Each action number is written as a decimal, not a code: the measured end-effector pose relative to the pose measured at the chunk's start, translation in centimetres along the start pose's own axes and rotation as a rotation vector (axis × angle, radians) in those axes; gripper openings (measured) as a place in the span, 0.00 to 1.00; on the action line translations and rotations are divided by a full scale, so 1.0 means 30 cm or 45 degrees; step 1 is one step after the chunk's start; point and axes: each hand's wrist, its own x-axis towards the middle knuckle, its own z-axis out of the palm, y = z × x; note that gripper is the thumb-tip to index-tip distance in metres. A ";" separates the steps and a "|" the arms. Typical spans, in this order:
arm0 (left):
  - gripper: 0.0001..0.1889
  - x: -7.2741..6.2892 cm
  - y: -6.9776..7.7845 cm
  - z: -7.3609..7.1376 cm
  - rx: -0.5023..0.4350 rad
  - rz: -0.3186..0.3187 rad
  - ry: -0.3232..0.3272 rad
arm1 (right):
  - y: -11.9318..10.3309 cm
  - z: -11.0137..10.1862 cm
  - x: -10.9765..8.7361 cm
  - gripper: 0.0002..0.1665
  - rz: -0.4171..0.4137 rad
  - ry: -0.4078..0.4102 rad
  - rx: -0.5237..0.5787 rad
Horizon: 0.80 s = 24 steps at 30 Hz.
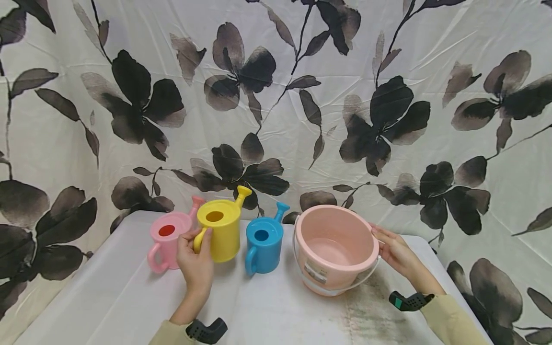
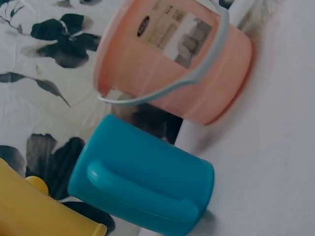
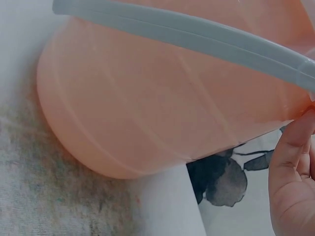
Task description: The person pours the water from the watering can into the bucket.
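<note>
My left hand [image 1: 196, 261] grips a yellow watering can [image 1: 226, 237] by its handle, thumb on the near side. In the left wrist view the yellow can's base stands higher than that of the blue watering can [image 2: 142, 177]. To its left is a pink watering can [image 1: 170, 223], partly overlapped by my hand and the yellow can. The blue can is upright on the table, just right of the yellow one. My right hand [image 1: 398, 254] pinches the rim of a pale pink bucket [image 1: 316, 268] at its right side. The bucket's inside looks bare.
A white table [image 1: 258, 311] carries everything, with a brownish-green stained patch [image 1: 373, 306] in front of the bucket. The bucket's pale handle [image 3: 206, 39] hangs down its front. Behind the table hangs a white cloth [image 1: 284, 129] with dark flowers.
</note>
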 end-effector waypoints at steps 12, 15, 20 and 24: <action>0.19 0.036 -0.099 0.020 0.077 -0.067 -0.049 | 0.003 -0.006 0.001 0.12 -0.041 -0.073 0.076; 0.19 0.046 -0.125 0.026 0.121 -0.094 -0.073 | 0.001 -0.007 0.001 0.12 -0.037 -0.071 0.081; 0.21 0.061 -0.170 0.032 0.177 -0.126 -0.085 | 0.001 -0.004 0.002 0.13 -0.036 -0.076 0.093; 0.20 0.065 -0.197 0.029 0.196 -0.145 -0.093 | 0.001 -0.002 0.000 0.13 -0.036 -0.076 0.084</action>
